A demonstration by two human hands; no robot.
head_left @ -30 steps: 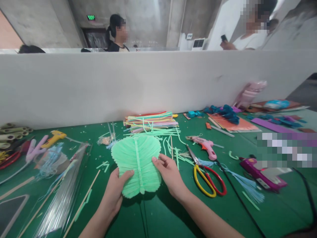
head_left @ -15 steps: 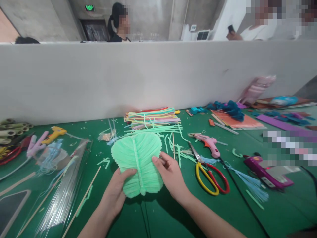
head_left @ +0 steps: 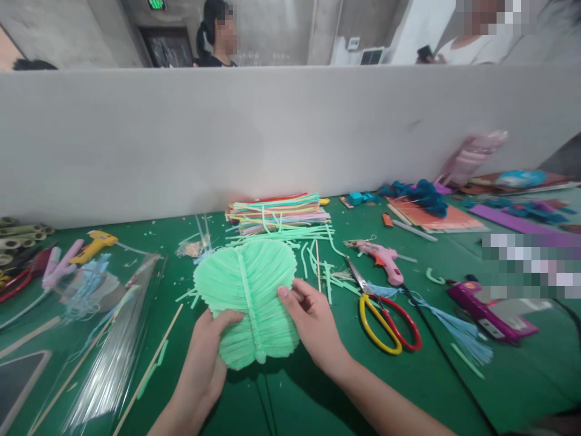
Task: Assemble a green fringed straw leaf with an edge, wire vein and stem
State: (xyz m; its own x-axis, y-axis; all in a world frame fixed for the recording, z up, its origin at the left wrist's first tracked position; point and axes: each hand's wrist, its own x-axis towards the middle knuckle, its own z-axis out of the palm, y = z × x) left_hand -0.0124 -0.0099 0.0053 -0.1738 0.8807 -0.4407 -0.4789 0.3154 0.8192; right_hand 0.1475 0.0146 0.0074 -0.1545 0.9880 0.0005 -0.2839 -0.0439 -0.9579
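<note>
A mint-green leaf made of fuzzy pipe cleaners, with a raised midrib and a trimmed, jagged edge, is held up above the table. My left hand grips its lower left side, thumb on top and the other fingers beneath. At the right edge, my right hand pinches the leaf between thumb and curled fingers. Scissors with one yellow and one red handle lie just right of my right hand. Behind the leaf are loose green pipe cleaners and a multicoloured bundle of them.
A pink glue gun and a purple device lie to the right, near blue tassels. On the left are a yellow glue gun, clear plastic sticks and a thin wooden stick. A white partition stands behind the green table.
The leaf's left side and my left hand have shifted slightly left, so the leaf looks a little wider. My right hand stays almost in place, still gripping the right edge.
</note>
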